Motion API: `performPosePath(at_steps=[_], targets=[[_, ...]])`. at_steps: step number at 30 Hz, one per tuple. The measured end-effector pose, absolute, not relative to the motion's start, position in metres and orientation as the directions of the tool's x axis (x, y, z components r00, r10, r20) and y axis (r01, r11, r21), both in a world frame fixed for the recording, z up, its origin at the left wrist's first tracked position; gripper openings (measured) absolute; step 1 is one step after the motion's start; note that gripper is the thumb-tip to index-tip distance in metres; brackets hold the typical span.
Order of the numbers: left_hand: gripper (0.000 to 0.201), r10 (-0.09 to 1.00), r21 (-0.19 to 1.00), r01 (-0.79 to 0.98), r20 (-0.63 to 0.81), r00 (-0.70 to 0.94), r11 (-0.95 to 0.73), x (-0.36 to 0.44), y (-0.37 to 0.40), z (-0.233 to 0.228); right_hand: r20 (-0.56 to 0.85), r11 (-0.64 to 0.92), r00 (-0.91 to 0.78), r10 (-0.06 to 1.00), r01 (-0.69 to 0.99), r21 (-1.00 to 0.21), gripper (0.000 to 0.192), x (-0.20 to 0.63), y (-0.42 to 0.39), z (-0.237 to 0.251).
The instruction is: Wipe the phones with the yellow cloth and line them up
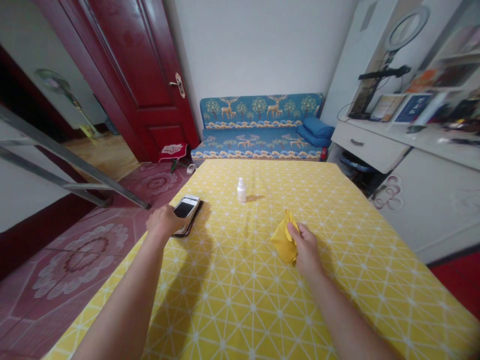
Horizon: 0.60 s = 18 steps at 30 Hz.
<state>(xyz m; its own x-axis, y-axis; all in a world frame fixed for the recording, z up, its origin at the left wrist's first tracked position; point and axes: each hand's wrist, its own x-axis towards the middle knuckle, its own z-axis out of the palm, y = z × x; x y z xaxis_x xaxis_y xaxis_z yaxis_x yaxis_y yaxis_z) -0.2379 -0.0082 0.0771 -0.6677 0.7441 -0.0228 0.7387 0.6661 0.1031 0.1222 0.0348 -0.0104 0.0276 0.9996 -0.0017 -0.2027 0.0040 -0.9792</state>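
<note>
Your right hand (305, 247) has its grip closed on 1 yellow cloth (285, 240), bunched just above the counter (337, 210), prob. for wiping. Your left hand (163, 221) rests on the phones (186, 211) at the counter's left edge; looks like 2 stacked, grip state unclear. 1 white bottle (241, 190) stands upright, well apart from both hands.

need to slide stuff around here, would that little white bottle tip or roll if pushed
The bottle stands upright, narrow and taller than wide, so a push near its cap would probably tip it. It looks round, so once down it may roll. It seems small and probably light.
</note>
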Motion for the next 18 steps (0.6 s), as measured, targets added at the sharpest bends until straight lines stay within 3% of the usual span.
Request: performPosePath(at_steps=[3,6,8,9,11,12,14,16,18], targets=[[0.060,0.724,0.145,0.718,0.018,-0.690,0.680,-0.230,-0.012,0.081,-0.045,-0.039,0.006,0.999,-0.355,-0.934,0.037,0.122,0.035,-0.006],[0.067,0.688,0.287,0.701,0.160,-0.707,0.654,-0.211,-0.015,0.082,-0.074,-0.061,0.016,0.997,-0.417,-0.907,0.043,0.121,0.038,-0.004],[0.069,0.711,0.496,0.689,0.185,-0.679,0.529,-0.188,-0.013,0.077,-0.105,-0.075,0.042,0.994,-0.447,-0.891,0.043,0.120,0.040,-0.005],[0.063,0.767,0.663,0.620,0.107,-0.632,0.419,-0.173,-0.012,0.072,-0.120,-0.083,0.049,0.992,-0.465,-0.882,0.043,0.120,0.041,-0.005],[0.053,0.895,0.944,0.224,-0.130,-0.427,0.244,-0.139,-0.008,0.059,-0.137,-0.093,0.054,0.989,-0.495,-0.864,0.042,0.120,0.042,-0.006],[0.048,0.936,0.973,-0.009,-0.224,-0.271,0.230,-0.121,-0.006,0.052,-0.142,-0.094,0.058,0.988,-0.507,-0.857,0.041,0.120,0.042,-0.007],[0.043,0.947,0.892,-0.354,-0.317,-0.049,0.280,-0.086,-0.003,0.037,-0.156,-0.088,0.086,0.984,-0.527,-0.845,0.039,0.122,0.042,-0.007],[0.041,0.940,0.781,-0.537,-0.331,0.077,0.319,-0.060,-0.003,0.026,-0.170,-0.065,0.142,0.975,-0.550,-0.832,0.037,0.124,0.043,-0.008],[0.042,0.953,0.744,-0.600,-0.277,0.125,0.295,-0.043,-0.004,0.018,-0.173,-0.030,0.197,0.965,-0.571,-0.821,0.036,0.126,0.045,-0.010]])
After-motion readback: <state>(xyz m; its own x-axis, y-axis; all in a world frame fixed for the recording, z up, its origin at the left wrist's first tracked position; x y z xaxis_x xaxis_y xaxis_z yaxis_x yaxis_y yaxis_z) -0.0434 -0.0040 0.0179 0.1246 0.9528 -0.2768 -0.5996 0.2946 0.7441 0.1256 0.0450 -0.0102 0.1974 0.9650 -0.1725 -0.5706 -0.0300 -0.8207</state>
